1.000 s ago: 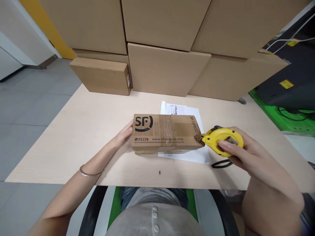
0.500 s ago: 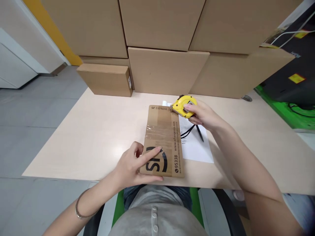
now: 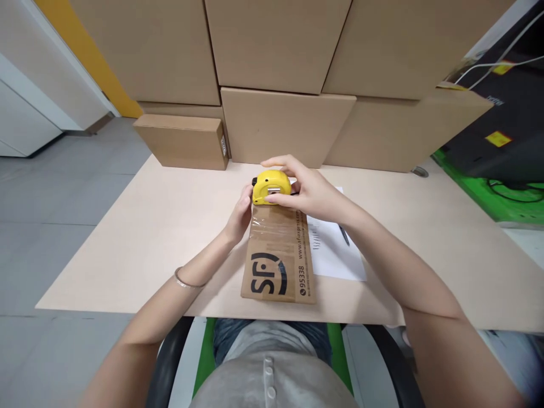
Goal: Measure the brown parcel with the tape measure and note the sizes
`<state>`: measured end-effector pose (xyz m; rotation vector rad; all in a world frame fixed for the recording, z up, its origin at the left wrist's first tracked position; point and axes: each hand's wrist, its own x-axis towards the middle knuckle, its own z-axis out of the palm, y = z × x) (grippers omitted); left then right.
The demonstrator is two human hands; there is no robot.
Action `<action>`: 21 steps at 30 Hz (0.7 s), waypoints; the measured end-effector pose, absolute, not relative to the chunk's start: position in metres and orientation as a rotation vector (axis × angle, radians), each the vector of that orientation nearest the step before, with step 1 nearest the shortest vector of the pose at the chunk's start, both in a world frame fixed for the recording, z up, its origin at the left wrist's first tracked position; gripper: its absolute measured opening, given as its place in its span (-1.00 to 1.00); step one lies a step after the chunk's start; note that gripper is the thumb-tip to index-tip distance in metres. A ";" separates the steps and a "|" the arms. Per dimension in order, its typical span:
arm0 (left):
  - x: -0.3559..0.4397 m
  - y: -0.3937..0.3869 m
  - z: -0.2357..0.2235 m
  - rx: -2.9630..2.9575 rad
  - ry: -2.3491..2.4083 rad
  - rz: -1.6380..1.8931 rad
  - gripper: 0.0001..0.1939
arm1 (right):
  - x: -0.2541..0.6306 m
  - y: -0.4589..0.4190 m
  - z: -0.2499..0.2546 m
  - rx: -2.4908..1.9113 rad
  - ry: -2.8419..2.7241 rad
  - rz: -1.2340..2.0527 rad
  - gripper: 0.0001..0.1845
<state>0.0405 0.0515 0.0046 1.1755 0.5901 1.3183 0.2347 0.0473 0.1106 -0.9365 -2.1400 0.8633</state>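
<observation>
Yellow plastic took centre stage: the tape measure [image 3: 262, 192] sat in the right hand [image 3: 317, 192], thumb pressed across its near face, one finger lifted clear above the case, over the far end of the SF Express carton [image 3: 274, 243]. And just beside it, the left hand [image 3: 240, 215] stood on edge at the carton's far left corner, fingers close together; whether they pinched anything, or touched the case, could not be told. No blade showed between the hands either.

Now, good form here asked for a level case, squared to the far edge, since any slant would likely have skewed a reading. The carton lay flat on the bench [image 3: 127, 249], running from under the hands back towards the body, so a light left-hand brace at that corner seemed the best guard against its sliding. Pressing gently mattered too: the cardboard could probably have dented. To the right, below the right forearm, a pen [image 3: 344, 235] lay on the white paper [image 3: 335, 260], handy, yet well apart from the tape measure.
</observation>
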 end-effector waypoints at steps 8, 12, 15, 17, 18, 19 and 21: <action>0.044 0.058 0.005 1.055 0.573 1.361 -0.63 | 0.235 0.041 0.109 -0.947 -2.184 0.691 -0.51; 0.044 0.060 0.002 1.081 0.560 1.351 -0.67 | 0.259 0.033 0.114 -1.059 -2.175 0.683 -0.50; 0.043 0.060 0.002 1.088 0.560 1.287 -0.69 | 0.292 0.023 0.115 -1.182 -2.102 0.678 -0.48; 0.042 0.061 0.002 1.074 0.560 1.262 -0.70 | 0.313 0.017 0.113 -1.241 -2.041 0.700 -0.47; 0.042 0.061 0.002 1.073 0.562 1.256 -0.71 | 0.321 0.015 0.111 -1.263 -2.019 0.718 -0.46; 0.042 0.061 0.002 1.076 0.563 1.255 -0.72 | 0.327 0.013 0.109 -1.280 -2.001 0.733 -0.45; 0.042 0.062 0.001 1.085 0.564 1.267 -0.72 | 0.331 0.012 0.105 -1.292 -1.987 0.736 -0.45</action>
